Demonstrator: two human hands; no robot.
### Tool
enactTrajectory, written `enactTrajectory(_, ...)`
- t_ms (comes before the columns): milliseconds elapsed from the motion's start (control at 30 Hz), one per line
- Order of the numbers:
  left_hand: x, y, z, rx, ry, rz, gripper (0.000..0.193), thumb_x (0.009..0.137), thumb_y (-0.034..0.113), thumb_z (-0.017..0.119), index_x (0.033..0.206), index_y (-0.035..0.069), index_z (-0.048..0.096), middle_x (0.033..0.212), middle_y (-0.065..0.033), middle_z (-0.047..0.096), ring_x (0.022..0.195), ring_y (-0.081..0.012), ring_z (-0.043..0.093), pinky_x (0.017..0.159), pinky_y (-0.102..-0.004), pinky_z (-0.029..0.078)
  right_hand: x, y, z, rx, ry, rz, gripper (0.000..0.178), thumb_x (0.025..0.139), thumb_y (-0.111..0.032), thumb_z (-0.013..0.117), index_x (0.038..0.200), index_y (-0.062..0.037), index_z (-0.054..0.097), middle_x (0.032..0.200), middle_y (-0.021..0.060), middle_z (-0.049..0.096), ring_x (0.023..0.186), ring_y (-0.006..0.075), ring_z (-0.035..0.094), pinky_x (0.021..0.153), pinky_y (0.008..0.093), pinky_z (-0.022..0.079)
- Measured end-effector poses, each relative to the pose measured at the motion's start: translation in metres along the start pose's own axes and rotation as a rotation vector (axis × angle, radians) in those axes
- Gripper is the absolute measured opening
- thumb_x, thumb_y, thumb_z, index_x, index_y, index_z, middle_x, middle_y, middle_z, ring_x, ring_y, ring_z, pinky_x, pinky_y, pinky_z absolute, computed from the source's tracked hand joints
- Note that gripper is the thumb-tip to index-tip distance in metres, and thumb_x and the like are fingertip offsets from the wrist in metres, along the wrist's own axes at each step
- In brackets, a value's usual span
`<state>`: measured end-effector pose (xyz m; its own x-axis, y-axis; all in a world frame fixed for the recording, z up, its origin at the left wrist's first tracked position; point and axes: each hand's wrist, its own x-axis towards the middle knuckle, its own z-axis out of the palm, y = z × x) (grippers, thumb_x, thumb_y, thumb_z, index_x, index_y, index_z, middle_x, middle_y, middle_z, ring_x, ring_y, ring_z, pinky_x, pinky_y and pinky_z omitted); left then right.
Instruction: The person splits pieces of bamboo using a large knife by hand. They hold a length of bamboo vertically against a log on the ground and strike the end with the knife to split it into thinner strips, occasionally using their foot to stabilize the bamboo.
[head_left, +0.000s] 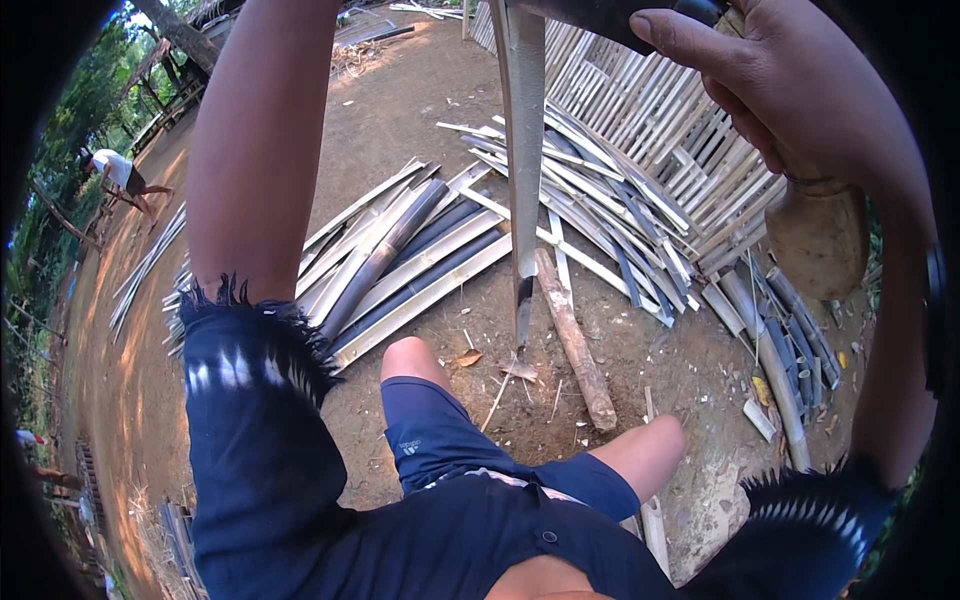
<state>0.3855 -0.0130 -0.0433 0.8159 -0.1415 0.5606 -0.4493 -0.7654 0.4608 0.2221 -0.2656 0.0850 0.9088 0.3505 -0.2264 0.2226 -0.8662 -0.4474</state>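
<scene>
R hand (pixel 760 90) wraps dark tool handle (pixel 640 18) by bamboo strip (pixel 524 150); L hand unseen.

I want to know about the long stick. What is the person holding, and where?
The right hand grips a dark tool at the top, against the upright bamboo strip. The left hand is out of view.

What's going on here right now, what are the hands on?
A person in a dark blue shirt and shorts is working a long upright bamboo strip whose lower end rests on the dirt ground between the knees. The right hand is raised at the top of the picture, closed around a dark handle near the strip's top. The left arm reaches up out of view, so its hand cannot be seen. Split bamboo slats lie piled ahead, beside a short log and a woven bamboo panel.
</scene>
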Motion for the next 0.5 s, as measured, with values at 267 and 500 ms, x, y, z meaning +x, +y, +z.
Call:
enactTrajectory(267, 0.004, -0.025, 0.017, -0.014, -0.006, -0.059, 0.096, 0.097, 0.075, 0.007, 0.147, 0.003, 0.046, 0.139, -0.0279, 0.056, 0.131, -0.0395, 0.053, 0.110, -0.0498, 0.038, 0.038, 0.021, 0.036, -0.360, 0.106, -0.264, 0.042, 0.103, -0.028, 0.051, 0.122, 0.0092, 0.060, 0.099, 0.0213, 0.070, 0.092, 0.0300, 0.069, 0.085, 0.0406, 0.057)
enactTrajectory(500, -0.003, -0.044, 0.042, -0.052, -0.020, -0.098, 0.095, 0.098, 0.074, 0.007, 0.146, 0.004, 0.048, 0.138, -0.0279, 0.057, 0.132, -0.0400, 0.053, 0.110, -0.0498, 0.038, 0.045, 0.006, 0.024, -0.344, -0.048, -0.146, 0.038, 0.100, -0.024, 0.054, 0.127, 0.0033, 0.058, 0.098, 0.0204, 0.071, 0.087, 0.0252, 0.071, 0.080, 0.0379, 0.058)
